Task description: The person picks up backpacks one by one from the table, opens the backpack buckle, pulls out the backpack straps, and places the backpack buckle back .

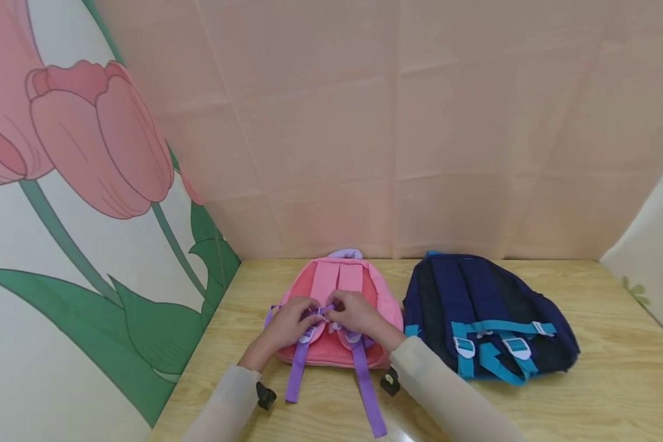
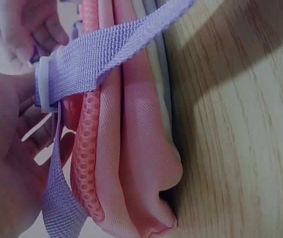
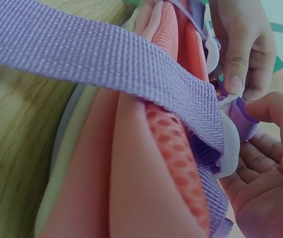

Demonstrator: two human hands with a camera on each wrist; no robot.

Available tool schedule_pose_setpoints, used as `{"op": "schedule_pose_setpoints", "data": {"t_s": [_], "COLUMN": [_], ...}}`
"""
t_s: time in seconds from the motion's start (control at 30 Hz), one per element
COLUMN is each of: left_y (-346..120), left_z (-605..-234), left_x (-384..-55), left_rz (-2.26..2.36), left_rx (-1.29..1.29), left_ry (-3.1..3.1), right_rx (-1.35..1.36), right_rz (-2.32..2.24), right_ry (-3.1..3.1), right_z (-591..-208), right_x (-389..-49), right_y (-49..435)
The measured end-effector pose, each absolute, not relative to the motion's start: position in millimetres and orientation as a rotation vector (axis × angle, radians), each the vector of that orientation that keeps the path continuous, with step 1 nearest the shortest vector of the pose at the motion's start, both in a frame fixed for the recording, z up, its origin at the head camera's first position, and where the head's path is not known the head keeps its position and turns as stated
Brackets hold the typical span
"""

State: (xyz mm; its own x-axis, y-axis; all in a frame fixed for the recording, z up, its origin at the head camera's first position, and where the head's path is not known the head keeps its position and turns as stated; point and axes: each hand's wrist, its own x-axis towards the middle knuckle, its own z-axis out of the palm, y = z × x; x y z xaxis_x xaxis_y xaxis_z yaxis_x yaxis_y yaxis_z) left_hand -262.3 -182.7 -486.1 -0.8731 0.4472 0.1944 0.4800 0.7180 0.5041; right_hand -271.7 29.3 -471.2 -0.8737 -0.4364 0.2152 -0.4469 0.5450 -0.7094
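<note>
A small pink backpack (image 1: 337,276) lies on the table with its shoulder straps up. Over its middle, my left hand (image 1: 294,320) and right hand (image 1: 359,312) meet at a narrow purple strap with a white buckle (image 1: 321,311). In the right wrist view the left hand (image 3: 248,49) pinches the white buckle (image 3: 229,101) between thumb and fingers. My right hand (image 3: 265,173) pinches the purple strap (image 3: 245,121) just beside it. Two wider purple webbing straps (image 1: 368,390) hang towards the front through white adjusters (image 3: 229,148). Fingers partly hide the buckle.
A dark navy backpack (image 1: 475,294) with turquoise straps (image 1: 497,325) and white buckles lies close on the right. Behind both bags rises a pinkish-beige cloth backdrop (image 1: 398,135). A tulip-printed panel (image 1: 99,135) stands on the left of the wooden table (image 1: 602,319).
</note>
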Motion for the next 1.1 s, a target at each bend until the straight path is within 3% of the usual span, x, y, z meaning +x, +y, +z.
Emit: {"op": "schedule_pose_setpoints", "data": {"t_s": [1.1], "left_y": [-183.2], "left_z": [-486.7], "left_x": [-262.3], "left_rz": [-0.860], "left_rx": [-0.775], "left_ry": [-2.856], "right_rx": [0.797], "right_rz": [1.224], "right_ry": [-2.785], "right_z": [-469.4], "right_x": [-272.3], "right_y": [25.9]}}
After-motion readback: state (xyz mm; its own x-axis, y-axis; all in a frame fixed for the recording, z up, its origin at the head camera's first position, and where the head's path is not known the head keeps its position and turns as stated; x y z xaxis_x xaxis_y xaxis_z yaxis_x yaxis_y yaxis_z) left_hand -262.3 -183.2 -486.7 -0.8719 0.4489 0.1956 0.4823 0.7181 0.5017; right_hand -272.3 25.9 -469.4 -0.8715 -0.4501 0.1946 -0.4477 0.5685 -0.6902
